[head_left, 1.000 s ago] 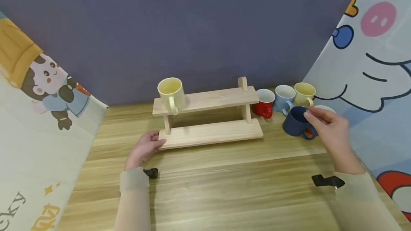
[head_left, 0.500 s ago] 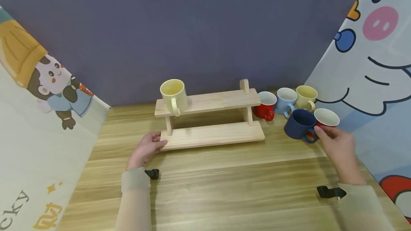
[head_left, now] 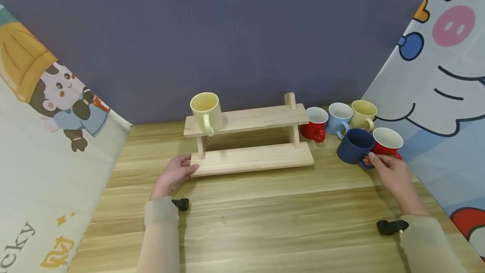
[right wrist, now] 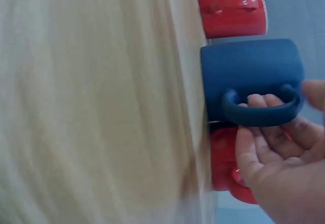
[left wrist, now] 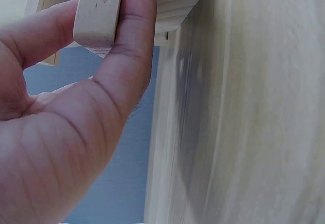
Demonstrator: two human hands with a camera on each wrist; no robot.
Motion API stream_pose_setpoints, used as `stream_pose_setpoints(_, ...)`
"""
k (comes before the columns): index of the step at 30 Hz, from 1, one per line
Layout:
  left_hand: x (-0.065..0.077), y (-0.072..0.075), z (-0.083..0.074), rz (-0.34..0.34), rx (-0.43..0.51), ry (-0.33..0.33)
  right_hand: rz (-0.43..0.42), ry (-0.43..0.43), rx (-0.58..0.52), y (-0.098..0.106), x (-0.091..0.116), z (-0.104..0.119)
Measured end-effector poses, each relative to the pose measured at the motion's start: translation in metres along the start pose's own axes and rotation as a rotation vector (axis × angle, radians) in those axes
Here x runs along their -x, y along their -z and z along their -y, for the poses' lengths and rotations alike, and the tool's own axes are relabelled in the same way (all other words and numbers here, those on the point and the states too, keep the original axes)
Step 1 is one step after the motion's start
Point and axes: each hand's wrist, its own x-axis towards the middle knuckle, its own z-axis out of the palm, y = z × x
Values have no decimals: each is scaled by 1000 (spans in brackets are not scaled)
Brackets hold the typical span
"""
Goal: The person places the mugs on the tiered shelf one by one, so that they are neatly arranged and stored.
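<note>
- Our right grip (head_left: 394, 176) had its fingers curled behind the handle (right wrist: 261, 116) of the blue mug (head_left: 354, 146); the thumb lay near the handle's upper end, though we could not tell how firmly it pressed.
- Our left grip (head_left: 175, 176) pinched the left end of the wooden rack (head_left: 254, 160), at its lower board.
- The blue mug stood on the counter (head_left: 265, 214), right of the rack, just beside a red mug (head_left: 387, 138); we could not tell whether they touched.
- One yellow mug (head_left: 209, 112) sat on the rack's top board, near its left end.
- We judged the step in hand to be taking hold of the blue mug while steadying the rack.
- The next move, in our view, called for a firmer hold on the handle and a level lift, clear of that red neighbour.
</note>
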Motion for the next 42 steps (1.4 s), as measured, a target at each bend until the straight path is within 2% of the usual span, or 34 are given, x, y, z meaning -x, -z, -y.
stream_pose_setpoints(10, 0, 0, -1, -1, 6, 5, 14, 63, -227, 0, -6, -4)
stream_pose_setpoints(20, -2, -1, -2, -3, 0, 5, 77, -5, -159, 5, -4, -7)
stream_pose_setpoints(26, -2, -2, -1, -1, 2, -5, 90, 13, -174, 5, -4, -6)
stream_pose_setpoints(30, -2, -1, -1, -3, -1, -7, 60, 43, -217, 2, -4, -6)
stream_pose_setpoints(34, -2, -1, -2, -5, -7, -6, 29, 68, -335, -4, -4, -6)
stream_pose_setpoints(38, -1, -1, -2, -9, -4, 0, 44, 29, -471, -7, -3, -2)
stream_pose_setpoints(42, 0, -2, -2, -15, -3, 9, 72, 1, -721, -9, 3, 8)
